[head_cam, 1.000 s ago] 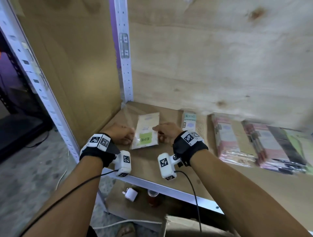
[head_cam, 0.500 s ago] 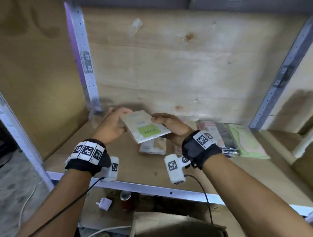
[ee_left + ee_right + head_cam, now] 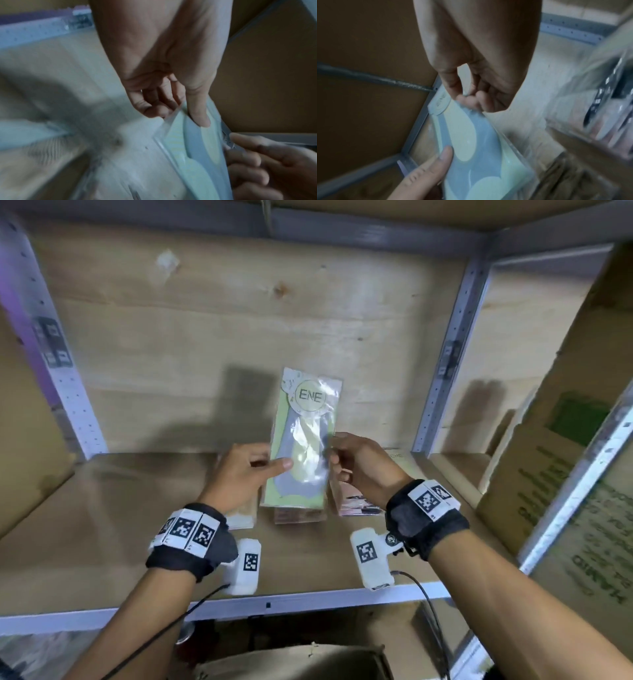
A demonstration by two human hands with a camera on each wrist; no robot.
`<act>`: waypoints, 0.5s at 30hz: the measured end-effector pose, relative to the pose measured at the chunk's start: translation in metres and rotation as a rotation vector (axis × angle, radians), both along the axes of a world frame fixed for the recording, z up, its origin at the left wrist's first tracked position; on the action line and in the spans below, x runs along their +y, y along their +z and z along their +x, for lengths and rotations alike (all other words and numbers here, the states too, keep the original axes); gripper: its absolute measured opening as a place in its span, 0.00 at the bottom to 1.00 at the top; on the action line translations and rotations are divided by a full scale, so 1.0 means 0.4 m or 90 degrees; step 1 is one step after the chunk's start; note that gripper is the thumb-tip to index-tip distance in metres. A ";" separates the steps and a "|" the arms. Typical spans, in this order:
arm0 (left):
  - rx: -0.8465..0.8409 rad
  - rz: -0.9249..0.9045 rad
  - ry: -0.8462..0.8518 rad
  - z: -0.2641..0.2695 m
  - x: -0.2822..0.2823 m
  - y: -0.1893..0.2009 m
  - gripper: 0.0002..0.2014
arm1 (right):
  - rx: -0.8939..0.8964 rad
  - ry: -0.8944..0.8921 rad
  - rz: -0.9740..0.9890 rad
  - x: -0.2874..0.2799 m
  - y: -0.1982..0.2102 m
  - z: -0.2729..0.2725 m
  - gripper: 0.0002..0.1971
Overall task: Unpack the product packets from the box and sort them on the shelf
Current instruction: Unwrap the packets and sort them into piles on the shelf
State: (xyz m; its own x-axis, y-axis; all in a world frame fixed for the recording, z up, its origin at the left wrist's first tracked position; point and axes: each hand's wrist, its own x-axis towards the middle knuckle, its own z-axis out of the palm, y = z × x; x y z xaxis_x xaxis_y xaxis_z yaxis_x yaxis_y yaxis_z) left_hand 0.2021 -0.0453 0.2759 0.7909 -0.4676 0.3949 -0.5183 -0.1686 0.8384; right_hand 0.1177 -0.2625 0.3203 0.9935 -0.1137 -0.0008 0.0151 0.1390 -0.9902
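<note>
A clear-wrapped green and grey packet (image 3: 303, 440) marked ENE stands upright in the air above the wooden shelf (image 3: 102, 529). My left hand (image 3: 245, 474) grips its left edge, thumb across the front. My right hand (image 3: 356, 467) pinches its right edge. The left wrist view shows the left thumb (image 3: 197, 108) lying on the packet (image 3: 197, 155). In the right wrist view my right fingertips (image 3: 467, 100) pinch the packet (image 3: 476, 142) near its top. More packets (image 3: 298, 513) lie on the shelf beneath, with pink ones (image 3: 352, 503) to the right. The box (image 3: 291, 662) sits below the shelf edge.
Plywood backs the shelf, and perforated metal posts (image 3: 445, 354) stand at both sides. A large printed cardboard carton (image 3: 565, 474) fills the bay to the right. The left half of the shelf board is bare wood. A metal rail (image 3: 308, 601) runs along the shelf's front edge.
Both hands lifted the packet off the left part of the shelf, carried it rightwards and turned it from flat to upright. The view swung right and up with it.
</note>
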 end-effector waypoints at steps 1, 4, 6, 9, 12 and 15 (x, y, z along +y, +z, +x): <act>0.021 0.001 -0.021 -0.006 -0.017 -0.008 0.36 | -0.002 -0.025 -0.068 -0.010 -0.003 -0.008 0.08; 0.097 0.047 -0.069 -0.017 -0.057 -0.031 0.32 | 0.016 -0.093 -0.222 -0.031 -0.016 -0.027 0.17; 0.190 0.128 -0.114 -0.013 -0.070 -0.046 0.32 | 0.023 -0.094 -0.254 -0.036 -0.029 -0.035 0.16; 0.299 0.212 -0.165 -0.013 -0.068 -0.054 0.35 | 0.039 -0.074 -0.290 -0.032 -0.055 -0.038 0.13; 0.303 0.072 -0.067 0.003 -0.040 -0.039 0.31 | 0.060 -0.020 -0.316 -0.031 -0.081 -0.034 0.15; 0.264 -0.098 0.064 0.018 0.000 -0.019 0.18 | 0.060 0.068 -0.365 -0.012 -0.101 -0.030 0.15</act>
